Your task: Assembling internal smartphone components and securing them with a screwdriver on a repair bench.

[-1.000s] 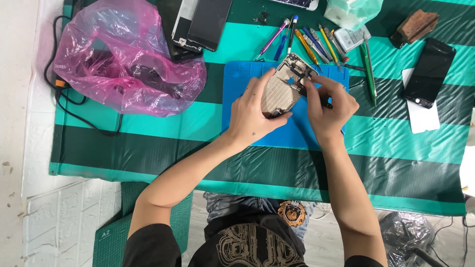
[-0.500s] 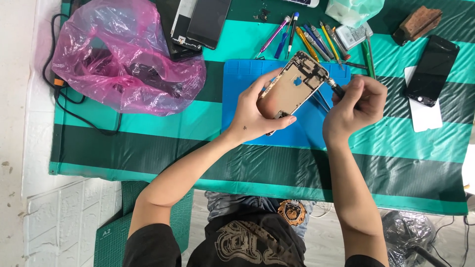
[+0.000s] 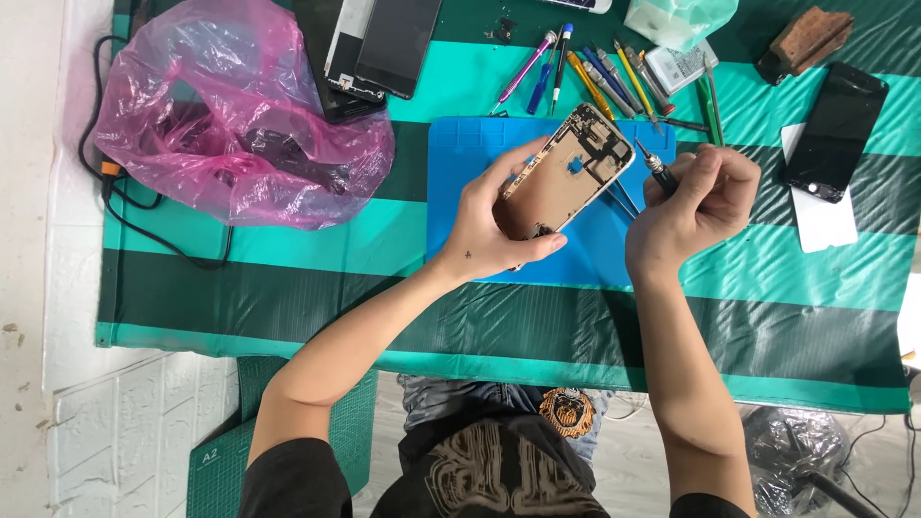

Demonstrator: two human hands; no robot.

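Observation:
My left hand (image 3: 494,225) grips an opened phone frame (image 3: 568,171), gold-edged with its bare inside facing up, tilted above a blue work mat (image 3: 451,182). My right hand (image 3: 696,206) is closed around a small screwdriver (image 3: 658,171). Its tip points toward the frame's upper right corner, just off its edge.
A pink plastic bag (image 3: 240,125) lies at left beside black cables. Dark phone screens (image 3: 379,43) rest at the top, a black phone (image 3: 833,129) on a white card at right. Several coloured screwdrivers and tweezers (image 3: 600,77) lie above the mat on the green striped cloth (image 3: 288,288).
My left hand has turned the phone frame up so its inside faces me. My right hand drew back to the right, holding the screwdriver near the frame's corner.

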